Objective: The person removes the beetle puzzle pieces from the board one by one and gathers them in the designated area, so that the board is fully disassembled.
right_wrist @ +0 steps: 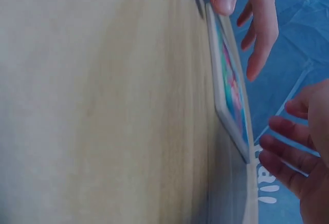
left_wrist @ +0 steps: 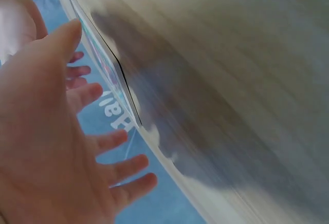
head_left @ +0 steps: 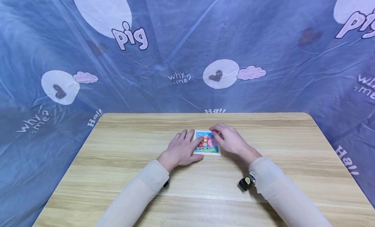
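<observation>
Wood-grain table [head_left: 123, 201]; colourful picture board [head_left: 207, 148] lying flat between both hands [head_left: 182, 149] [head_left: 231, 139].

Seen from above and behind, the head camera looks forward and down across the bench [head_left: 202, 188], far enough back to frame the left hand [head_left: 183, 148], the right hand [head_left: 231, 140] and the blue backdrop [head_left: 175, 41] beyond. The left wrist camera looks low and close past its own hand, the bench slanting down the right of its tilted view; the right wrist camera, also low, shows the bench at left. All three share the picture board [head_left: 208, 148] and both hands.
</observation>
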The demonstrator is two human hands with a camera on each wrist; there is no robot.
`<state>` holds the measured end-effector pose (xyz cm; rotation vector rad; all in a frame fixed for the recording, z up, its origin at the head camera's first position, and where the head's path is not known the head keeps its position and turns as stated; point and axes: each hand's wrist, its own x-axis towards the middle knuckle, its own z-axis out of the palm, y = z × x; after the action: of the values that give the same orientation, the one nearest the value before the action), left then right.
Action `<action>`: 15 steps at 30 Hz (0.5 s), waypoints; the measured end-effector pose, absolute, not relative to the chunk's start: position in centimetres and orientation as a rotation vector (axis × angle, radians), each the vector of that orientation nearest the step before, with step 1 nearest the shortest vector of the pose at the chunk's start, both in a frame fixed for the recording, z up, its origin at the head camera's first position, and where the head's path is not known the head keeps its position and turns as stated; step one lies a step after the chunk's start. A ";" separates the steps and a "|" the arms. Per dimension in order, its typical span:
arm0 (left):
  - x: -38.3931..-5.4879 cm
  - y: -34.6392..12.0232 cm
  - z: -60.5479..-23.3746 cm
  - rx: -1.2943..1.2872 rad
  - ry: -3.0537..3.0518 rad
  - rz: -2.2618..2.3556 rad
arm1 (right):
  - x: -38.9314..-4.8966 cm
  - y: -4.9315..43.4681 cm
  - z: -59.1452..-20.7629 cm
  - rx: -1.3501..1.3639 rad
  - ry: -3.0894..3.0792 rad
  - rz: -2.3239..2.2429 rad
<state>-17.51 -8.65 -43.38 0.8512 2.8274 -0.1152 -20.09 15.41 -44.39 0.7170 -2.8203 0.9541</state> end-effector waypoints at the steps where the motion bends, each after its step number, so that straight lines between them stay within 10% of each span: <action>1: -17.5 -8.5 -43.4 0.826 2.810 -0.125 | -20.3 15.4 -44.4 0.724 -2.823 0.953; 15: -17.5 -7.1 -44.0 0.668 2.692 -0.207 | -22.4 15.1 -45.6 0.740 -2.851 1.061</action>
<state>-17.53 -7.11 -43.98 0.6676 2.6920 -0.2068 -22.41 15.07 -45.61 0.7405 -2.8509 1.0609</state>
